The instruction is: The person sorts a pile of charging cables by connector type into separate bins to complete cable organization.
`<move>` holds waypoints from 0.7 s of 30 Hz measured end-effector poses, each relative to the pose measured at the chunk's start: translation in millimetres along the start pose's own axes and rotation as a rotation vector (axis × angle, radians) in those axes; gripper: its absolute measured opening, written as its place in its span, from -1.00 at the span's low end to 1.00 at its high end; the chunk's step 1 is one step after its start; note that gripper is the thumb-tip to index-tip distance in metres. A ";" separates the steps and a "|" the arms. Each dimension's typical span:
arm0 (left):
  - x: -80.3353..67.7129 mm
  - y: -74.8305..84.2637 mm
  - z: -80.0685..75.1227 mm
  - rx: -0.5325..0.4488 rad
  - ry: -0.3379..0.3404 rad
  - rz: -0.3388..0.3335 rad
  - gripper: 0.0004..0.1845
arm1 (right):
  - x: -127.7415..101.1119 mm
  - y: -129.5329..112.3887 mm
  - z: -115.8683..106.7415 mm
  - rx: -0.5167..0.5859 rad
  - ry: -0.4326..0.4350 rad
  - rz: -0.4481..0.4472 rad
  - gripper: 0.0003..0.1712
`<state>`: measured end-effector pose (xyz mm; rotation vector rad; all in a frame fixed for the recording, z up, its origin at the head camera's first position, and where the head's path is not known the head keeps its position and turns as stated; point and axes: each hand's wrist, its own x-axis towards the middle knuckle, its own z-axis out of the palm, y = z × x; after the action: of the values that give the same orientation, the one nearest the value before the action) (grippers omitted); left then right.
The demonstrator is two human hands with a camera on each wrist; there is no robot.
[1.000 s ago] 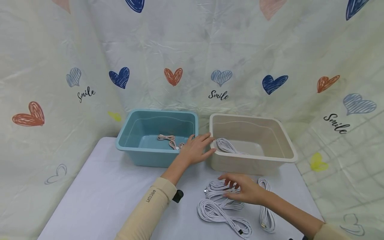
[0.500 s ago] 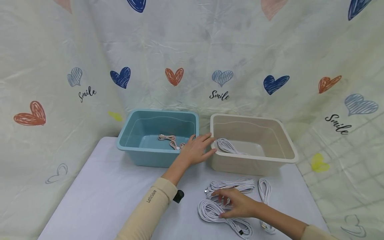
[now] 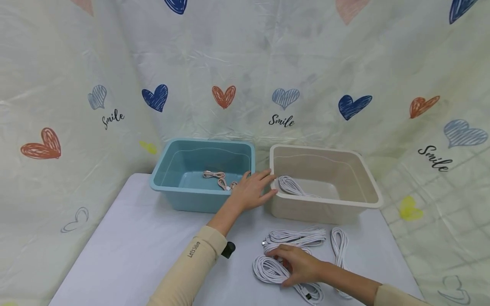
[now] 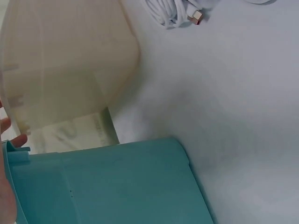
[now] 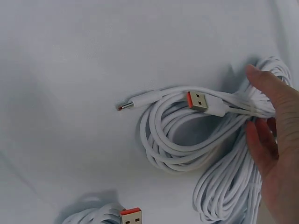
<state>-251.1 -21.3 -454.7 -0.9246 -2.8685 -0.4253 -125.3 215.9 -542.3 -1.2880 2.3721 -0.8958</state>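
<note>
My left hand (image 3: 250, 190) rests with spread fingers across the neighbouring rims of the blue bin (image 3: 187, 199) and the beige bin (image 3: 325, 208). My right hand (image 3: 300, 263) is around the middle of a coiled white USB cable (image 3: 268, 270), thumb on the near side and fingers on the far side. In the right wrist view, its USB plug (image 5: 198, 101) and slim connector (image 5: 128, 106) lie on the coil. Behind it are more coiled white cables (image 3: 294, 237), partly hidden by the hand. Another white cable bundle (image 3: 338, 242) lies to the right.
Several small pinkish cables (image 3: 213, 174) lie in the blue bin, partly hidden by the left hand. A white cable coil (image 3: 290, 185) sits in the beige bin's left side. The bins stand at the back of the white-covered table (image 3: 126, 250), against a heart-printed curtain (image 3: 245, 51).
My right hand has moved toward the near side and left, from above the farther cables down to the nearest coil. The left hand has stayed on the rims.
</note>
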 end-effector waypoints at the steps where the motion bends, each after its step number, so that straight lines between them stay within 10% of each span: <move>1: 0.2 0.1 -0.2 0.002 0.003 0.000 -0.38 | 0.1 -0.6 0.2 -0.018 0.000 0.002 -0.10; 21: 1.0 1.3 -0.6 -0.015 0.003 -0.002 -0.39 | 10.6 -12.7 -15.2 0.099 -0.167 0.141 -0.22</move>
<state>-251.2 -20.0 -453.7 -0.9229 -2.8679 -0.4487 -130.9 207.7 -522.1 -1.0979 2.2282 -0.8183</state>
